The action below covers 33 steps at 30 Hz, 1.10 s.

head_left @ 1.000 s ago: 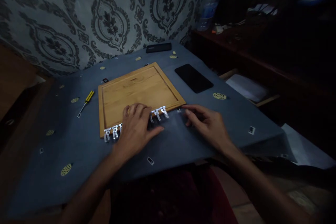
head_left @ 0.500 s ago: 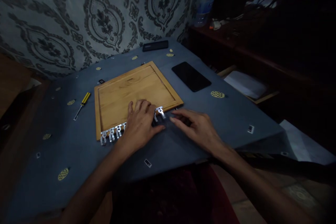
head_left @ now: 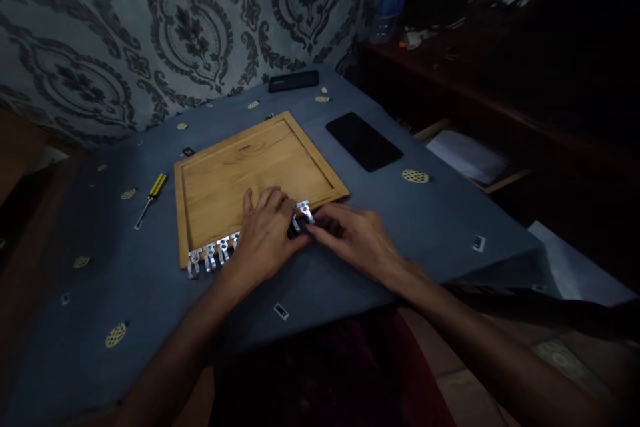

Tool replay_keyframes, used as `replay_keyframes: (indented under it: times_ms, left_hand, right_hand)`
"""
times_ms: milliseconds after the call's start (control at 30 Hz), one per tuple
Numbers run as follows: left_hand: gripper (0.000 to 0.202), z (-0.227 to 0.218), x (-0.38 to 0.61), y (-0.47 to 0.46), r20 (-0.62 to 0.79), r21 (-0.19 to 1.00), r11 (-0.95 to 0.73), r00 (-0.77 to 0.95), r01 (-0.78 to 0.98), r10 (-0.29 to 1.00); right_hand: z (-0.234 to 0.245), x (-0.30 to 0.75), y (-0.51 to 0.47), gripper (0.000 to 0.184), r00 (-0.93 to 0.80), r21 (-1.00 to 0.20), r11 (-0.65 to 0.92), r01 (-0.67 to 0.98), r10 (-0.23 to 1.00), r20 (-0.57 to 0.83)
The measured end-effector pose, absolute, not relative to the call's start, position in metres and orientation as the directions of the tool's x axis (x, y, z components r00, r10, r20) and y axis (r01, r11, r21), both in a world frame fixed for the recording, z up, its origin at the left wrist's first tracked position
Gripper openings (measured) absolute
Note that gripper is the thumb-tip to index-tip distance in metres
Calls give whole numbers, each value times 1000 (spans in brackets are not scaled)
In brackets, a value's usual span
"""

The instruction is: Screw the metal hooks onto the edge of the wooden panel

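A square wooden board (head_left: 240, 167) with a raised rim lies on a blue-grey cloth (head_left: 150, 307). A metal rail of several shiny hooks (head_left: 210, 255) runs along the board's near edge. My left hand (head_left: 265, 237) lies flat over the middle of that rail, fingers spread onto the wood. My right hand (head_left: 355, 240) is beside it, fingers bent and closed on the rail's right end, next to the last hooks (head_left: 304, 212).
A yellow-handled screwdriver (head_left: 149, 199) lies left of the board. A black phone (head_left: 363, 141) rests to the right, and a dark flat case (head_left: 293, 81) sits by the patterned wall. A dark wooden shelf (head_left: 475, 100) with a bottle (head_left: 385, 13) stands on the right.
My right hand has slid left across the cloth from beside the board's corner onto the right end of the hook rail. My left hand has stayed flat on the rail.
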<state>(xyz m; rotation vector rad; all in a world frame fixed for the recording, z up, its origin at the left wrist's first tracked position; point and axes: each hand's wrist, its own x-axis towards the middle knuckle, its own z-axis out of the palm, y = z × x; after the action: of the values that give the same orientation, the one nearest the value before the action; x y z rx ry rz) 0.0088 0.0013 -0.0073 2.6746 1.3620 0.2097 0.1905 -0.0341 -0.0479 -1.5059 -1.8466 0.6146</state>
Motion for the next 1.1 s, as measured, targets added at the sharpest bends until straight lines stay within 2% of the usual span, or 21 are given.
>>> replay_keyframes:
  times_ms: [433, 667, 800, 933, 1000, 1100]
  left_hand:
    - [25, -10, 9, 1, 86, 183, -597, 592, 781, 801]
    - [40, -5, 4, 2, 110, 191, -595, 585, 781, 804]
    - [46, 7, -20, 0, 260, 221, -591, 537, 776, 802]
    - [39, 12, -60, -11, 424, 275, -570, 434, 774, 795]
    - [33, 8, -84, -21, 482, 270, -504, 338, 820, 808]
    - [36, -7, -124, -43, 533, 196, -344, 195, 918, 823]
  right_hand:
    - [-53, 191, -32, 14, -122, -728, 217, 650, 976, 182]
    - [-51, 191, -32, 14, -115, -752, 210, 625, 977, 177]
    - [-48, 191, -33, 17, -101, -777, 206, 595, 978, 183]
    - [-46, 193, -35, 20, -63, -800, 203, 565, 977, 203]
    - [-46, 194, -36, 23, -32, -808, 197, 555, 976, 215]
    - [-47, 198, -37, 27, 21, -818, 177, 548, 974, 225]
